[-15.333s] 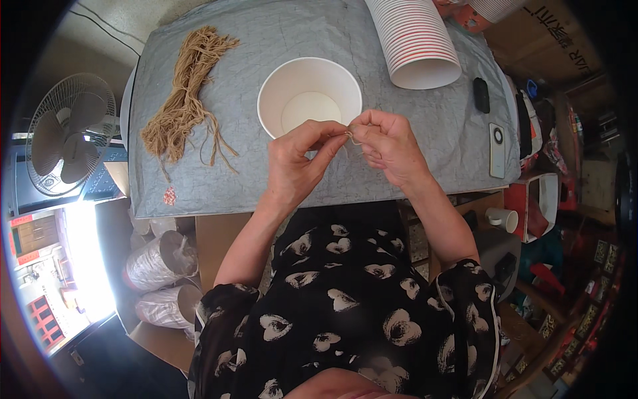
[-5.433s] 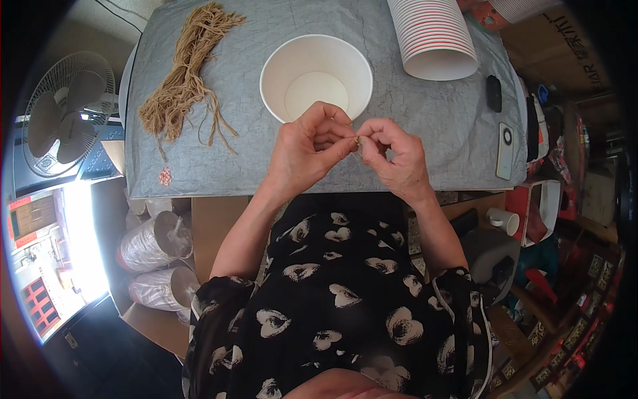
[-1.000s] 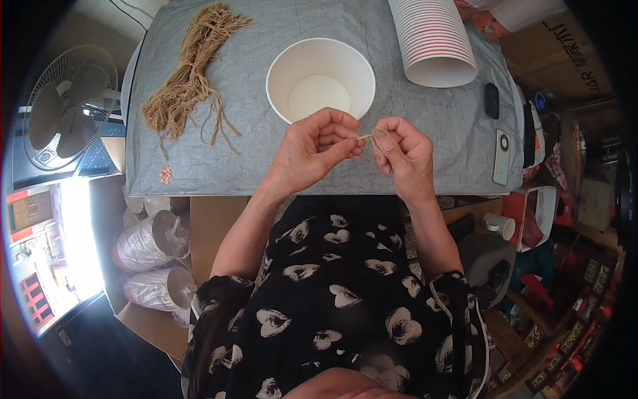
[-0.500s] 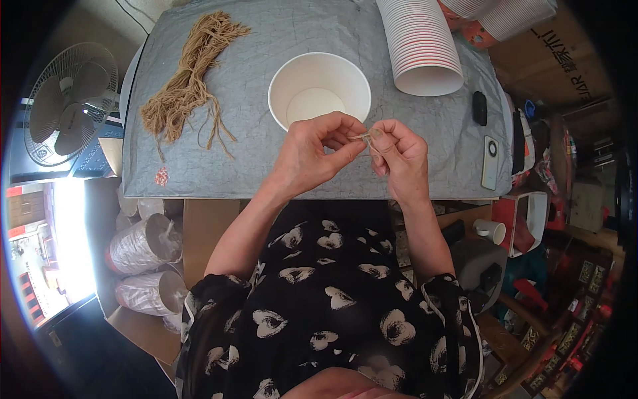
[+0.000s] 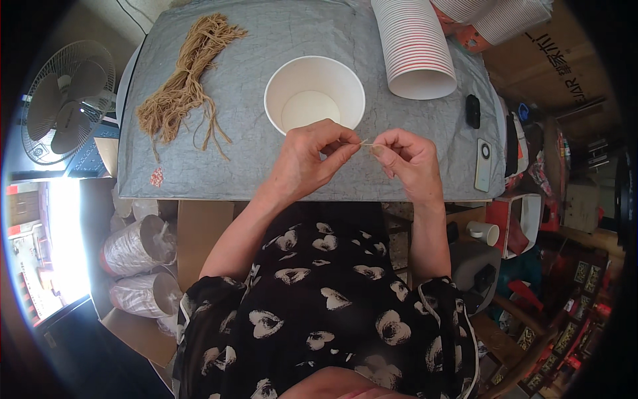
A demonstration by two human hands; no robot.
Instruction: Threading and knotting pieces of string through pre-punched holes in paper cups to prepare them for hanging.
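grey, crinkled sheeting covers the surface [image 5: 252,166], with daylight glaring in at the far left of the room. over its near edge, the left hand [image 5: 359,144] has thumb and forefinger pinched together on one end of a short strand of twine [image 5: 367,143]. the right hand [image 5: 376,149] is clamped on the same strand between thumb and forefinger, so that only a little of it shows, between the two sets of fingertips, which are near each other but apart. the strand is held up off the sheeting.

just beyond the fingers stands a wide white bowl [image 5: 312,74], open side up, its near rim partly hidden by the left hand. farther out on the left lies a loose bundle of tan twine [image 5: 183,86], some ends straggling toward the person, with a small red-and-white scrap [image 5: 157,177] near them. on the far right a stack of nested white tubs [image 5: 415,50] lies on its side, its mouth facing the person. nearer, along the right edge, are a small black object [image 5: 472,111] and a pale phone [image 5: 483,166].

beyond the surface, a fan [image 5: 68,103] stands to the left, plastic-wrapped stacks [image 5: 136,246] sit below it, and a white mug [image 5: 484,232] rests low on the right.
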